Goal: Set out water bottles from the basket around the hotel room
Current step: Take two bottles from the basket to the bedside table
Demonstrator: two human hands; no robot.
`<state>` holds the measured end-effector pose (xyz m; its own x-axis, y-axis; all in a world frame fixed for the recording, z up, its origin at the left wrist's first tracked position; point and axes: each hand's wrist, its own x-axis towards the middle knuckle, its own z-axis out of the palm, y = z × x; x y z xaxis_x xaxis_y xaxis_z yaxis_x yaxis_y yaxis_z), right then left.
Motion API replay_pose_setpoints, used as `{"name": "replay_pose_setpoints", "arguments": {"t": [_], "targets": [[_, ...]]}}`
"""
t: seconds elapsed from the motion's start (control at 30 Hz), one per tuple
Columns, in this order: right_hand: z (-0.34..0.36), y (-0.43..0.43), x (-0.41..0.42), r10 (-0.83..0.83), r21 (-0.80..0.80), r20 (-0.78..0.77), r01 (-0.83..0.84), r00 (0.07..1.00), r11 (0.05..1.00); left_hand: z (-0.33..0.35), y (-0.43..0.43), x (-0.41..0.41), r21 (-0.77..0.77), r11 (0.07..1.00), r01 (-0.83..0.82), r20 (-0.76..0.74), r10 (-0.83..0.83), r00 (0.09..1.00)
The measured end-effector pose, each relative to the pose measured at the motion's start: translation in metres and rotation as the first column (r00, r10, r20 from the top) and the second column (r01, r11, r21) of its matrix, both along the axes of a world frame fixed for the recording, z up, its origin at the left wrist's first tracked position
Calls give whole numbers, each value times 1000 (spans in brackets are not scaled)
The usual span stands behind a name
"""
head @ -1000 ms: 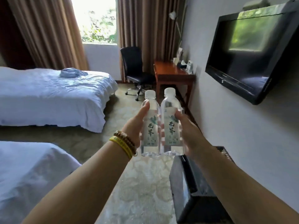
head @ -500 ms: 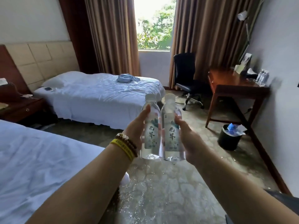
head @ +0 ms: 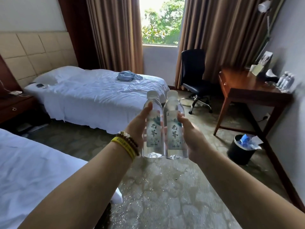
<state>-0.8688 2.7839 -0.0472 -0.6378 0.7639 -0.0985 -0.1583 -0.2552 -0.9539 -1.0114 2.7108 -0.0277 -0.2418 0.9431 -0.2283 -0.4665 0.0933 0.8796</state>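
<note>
Two clear water bottles with white caps and pale labels are held upright side by side in front of me, above the carpet. My left hand (head: 137, 126), with a yellow band and bead bracelets at the wrist, grips the left water bottle (head: 153, 126). My right hand (head: 189, 134) grips the right water bottle (head: 175, 128). The two bottles touch each other. Several more water bottles (head: 285, 82) stand on the far right end of the wooden desk (head: 244, 86). No basket is in view.
A near bed (head: 29, 171) fills the lower left; a far bed (head: 99, 91) with a blue cloth lies behind. A nightstand (head: 16, 104) sits between them at left. A black office chair (head: 194, 76) and a black waste bin (head: 239, 151) stand by the desk.
My view has swung left and forward past the wall TV, so the nightstand, headboard and desk came into sight. Both hands keep the bottles held in the same way.
</note>
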Motion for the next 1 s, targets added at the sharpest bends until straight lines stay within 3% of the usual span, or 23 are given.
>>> {"name": "replay_pose_setpoints", "arguments": {"t": [0.37,0.53,0.7,1.0], "targets": [[22,165,-105,151,31,7,-152,988,988,4,144,-90,27,964,-263,-108,264,958],[11,202,-185,232,44,49,-234,972,971,-1,168,-157,28,938,-344,-31,345,938],[2,222,-296,325,37,99,-330,940,943,-5,178,-255,45,931,-361,8,361,932],[18,234,-514,433,88,117,-443,894,892,6,177,-465,24,821,-571,-163,567,807]]}}
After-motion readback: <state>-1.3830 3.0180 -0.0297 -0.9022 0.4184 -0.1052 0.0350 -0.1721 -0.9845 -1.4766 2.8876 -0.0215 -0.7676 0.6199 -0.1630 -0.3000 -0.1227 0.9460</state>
